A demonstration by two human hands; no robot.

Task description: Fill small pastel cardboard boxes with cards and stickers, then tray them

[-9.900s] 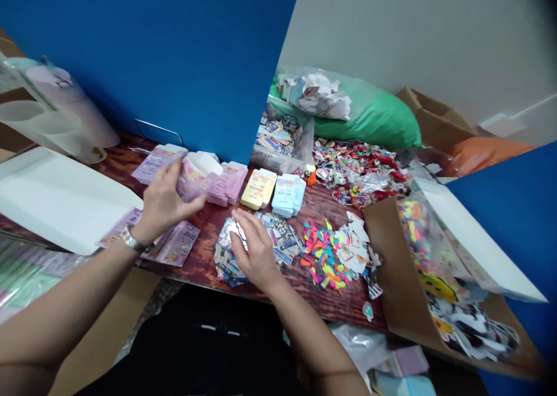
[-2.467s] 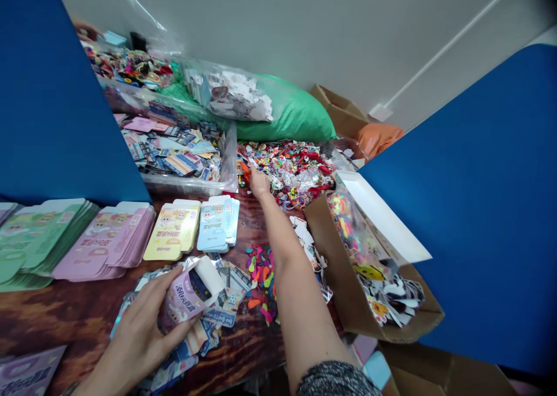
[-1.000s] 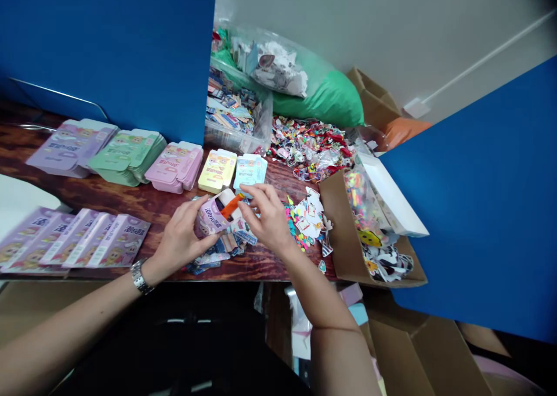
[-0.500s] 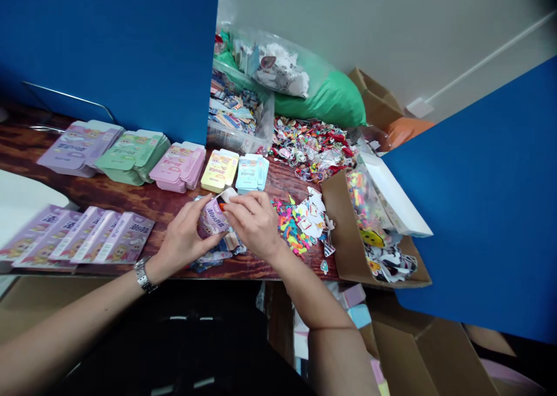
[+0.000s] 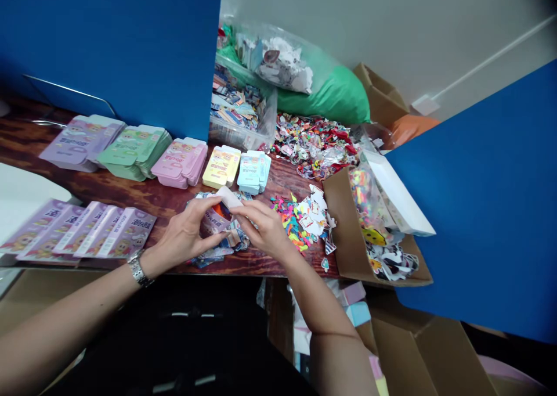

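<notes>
A small purple printed carton [image 5: 214,220] is held upright at its sides by my left hand [image 5: 185,233], thumb in front and fingers behind. Its top is open, and something orange shows inside. My right hand [image 5: 261,225] pinches the carton's white lid flap [image 5: 228,197], which stands raised above the opening. Underneath both hands lies a loose pile of small printed cards [image 5: 235,239], partly hidden. Just right of my right hand is a heap of bright plastic bits [image 5: 289,210], beside white cut-out stickers [image 5: 313,216].
Flat carton stacks in purple [image 5: 82,143], green [image 5: 134,149], pink [image 5: 180,161], yellow [image 5: 221,165] and blue [image 5: 253,169] line the back. Filled purple boxes [image 5: 128,233] lie left. A cardboard box [image 5: 342,227] stands right; a trinket heap [image 5: 308,140] lies behind.
My right fingers have come up from the carton's opening, where they held something orange, and now pinch the lid flap. The orange thing is inside. My left hand still holds the carton.
</notes>
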